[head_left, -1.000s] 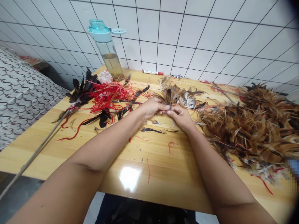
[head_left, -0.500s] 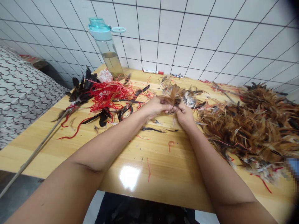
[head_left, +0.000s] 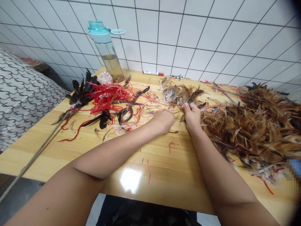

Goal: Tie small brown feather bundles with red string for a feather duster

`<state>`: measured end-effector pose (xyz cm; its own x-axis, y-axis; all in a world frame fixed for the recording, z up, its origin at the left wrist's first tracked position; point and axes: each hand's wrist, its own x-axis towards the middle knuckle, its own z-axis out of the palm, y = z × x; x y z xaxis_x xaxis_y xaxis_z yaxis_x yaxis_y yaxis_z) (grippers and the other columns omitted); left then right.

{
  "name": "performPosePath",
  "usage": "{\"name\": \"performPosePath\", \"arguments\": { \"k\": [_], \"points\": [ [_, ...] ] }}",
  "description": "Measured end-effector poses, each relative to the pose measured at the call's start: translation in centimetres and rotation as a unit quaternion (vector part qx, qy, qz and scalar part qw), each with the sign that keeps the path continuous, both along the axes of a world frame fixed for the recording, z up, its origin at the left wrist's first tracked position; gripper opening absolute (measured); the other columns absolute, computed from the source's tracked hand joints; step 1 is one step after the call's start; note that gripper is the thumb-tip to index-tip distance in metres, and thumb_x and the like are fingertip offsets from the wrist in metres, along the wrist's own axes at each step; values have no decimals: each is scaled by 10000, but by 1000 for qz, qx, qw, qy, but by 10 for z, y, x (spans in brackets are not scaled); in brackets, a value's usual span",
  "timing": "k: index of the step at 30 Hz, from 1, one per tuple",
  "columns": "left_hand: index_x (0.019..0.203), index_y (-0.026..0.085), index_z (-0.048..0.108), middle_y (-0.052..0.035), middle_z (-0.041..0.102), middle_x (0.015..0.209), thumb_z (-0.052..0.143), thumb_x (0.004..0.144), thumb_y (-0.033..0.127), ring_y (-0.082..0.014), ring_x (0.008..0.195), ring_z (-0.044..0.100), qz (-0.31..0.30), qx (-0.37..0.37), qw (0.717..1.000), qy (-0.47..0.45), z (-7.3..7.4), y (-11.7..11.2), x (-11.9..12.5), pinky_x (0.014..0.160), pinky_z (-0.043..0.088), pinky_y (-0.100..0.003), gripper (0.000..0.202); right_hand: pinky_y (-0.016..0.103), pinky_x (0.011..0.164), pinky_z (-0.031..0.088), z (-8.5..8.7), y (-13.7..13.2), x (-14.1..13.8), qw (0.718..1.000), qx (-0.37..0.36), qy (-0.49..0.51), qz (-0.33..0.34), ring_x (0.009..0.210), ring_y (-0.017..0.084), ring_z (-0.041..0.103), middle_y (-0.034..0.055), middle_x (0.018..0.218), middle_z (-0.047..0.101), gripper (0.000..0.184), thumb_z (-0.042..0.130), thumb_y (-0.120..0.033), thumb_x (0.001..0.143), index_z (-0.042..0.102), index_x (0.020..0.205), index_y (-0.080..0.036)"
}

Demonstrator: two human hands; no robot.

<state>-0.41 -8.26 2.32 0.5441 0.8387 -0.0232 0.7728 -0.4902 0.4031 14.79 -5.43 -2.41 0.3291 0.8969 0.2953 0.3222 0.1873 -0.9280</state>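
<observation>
From the bare right hand (head_left: 192,116), glossy yellow wooden tabletop (head_left: 169,175) gives passage toward six o'clock. A brown-and-grey feather clump (head_left: 187,93) crowds twelve, a bushy brown feather pile (head_left: 258,128) blocks three, and tangled red string (head_left: 110,94) obstructs ten, a tall blue-lidded clear bottle (head_left: 108,51) beyond.

We have bright light, seemingly from overhead, leaving white glare (head_left: 130,180) on the varnished wooden tabletop (head_left: 162,166) and a soft shadow (head_left: 191,169) beside the right forearm (head_left: 213,160). Wide-angle stretch tilts the water bottle (head_left: 107,47); our upper-right corner darkens, pixelation (head_left: 293,171) masks part of the right edge, and the left hand (head_left: 165,121) is slightly blurred.
</observation>
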Motion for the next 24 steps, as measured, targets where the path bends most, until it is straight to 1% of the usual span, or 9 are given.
{"name": "performPosePath", "arguments": {
  "k": [3,6,9,12,14,16,18,21,24],
  "points": [
    [871,95,663,-190,657,861,564,690,27,-298,862,628,-7,16,998,66,1,5,-4,773,436,-333,218,290,708,408,0,-1,0,1000,5,-8,-5,690,160,525,-1,659,578,265,519,-410,798,548,644,-196],
    [925,88,645,-199,650,901,536,707,34,-286,860,623,-13,43,996,71,-2,12,-11,760,429,-325,250,291,720,409,0,-3,2,1000,11,-20,3,696,162,536,1,664,589,251,520,-394,796,559,648,-195],
    [900,122,617,-146,640,850,534,740,80,-240,818,603,11,43,999,8,-5,22,-19,733,416,-299,185,289,735,415,-2,-3,4,1000,10,-24,2,721,167,558,-2,673,597,247,525,-402,798,574,660,-203],
    [843,162,575,-56,605,760,525,769,114,-175,741,558,54,24,989,-133,-8,33,-25,699,406,-266,102,288,738,419,-4,-2,7,1000,9,-25,5,734,172,574,-2,679,603,245,532,-409,794,594,662,-212],
    [823,162,545,-8,574,712,513,779,106,-130,676,527,82,-30,962,-257,-9,39,-25,665,406,-236,79,291,740,419,-6,-1,8,1000,9,-26,7,734,173,577,2,683,606,248,531,-412,792,605,664,-212],
    [828,150,523,21,552,668,499,792,96,-91,598,502,107,-120,913,-375,-10,43,-22,609,405,-206,69,296,736,419,-7,-1,9,1000,7,-25,9,729,173,572,6,681,605,256,524,-413,794,611,666,-209],
    [814,135,516,26,551,641,504,800,94,-68,546,496,117,-198,859,-457,-11,44,-18,564,402,-186,45,302,735,419,-8,-1,8,999,6,-32,17,727,175,564,9,683,605,256,524,-407,793,621,673,-202],
    [778,119,520,4,584,654,547,783,98,-67,565,542,113,-247,811,-518,-14,44,-12,562,421,-181,34,317,738,417,-6,-3,5,997,10,-62,36,727,181,553,14,691,603,242,531,-387,782,640,680,-196],
    [781,117,528,2,594,659,569,766,102,-73,572,556,103,-253,792,-546,-19,44,-9,561,430,-187,46,317,697,405,-3,-5,0,993,6,-106,50,681,179,524,7,649,566,241,527,-375,779,623,640,-202]
  ]
}}
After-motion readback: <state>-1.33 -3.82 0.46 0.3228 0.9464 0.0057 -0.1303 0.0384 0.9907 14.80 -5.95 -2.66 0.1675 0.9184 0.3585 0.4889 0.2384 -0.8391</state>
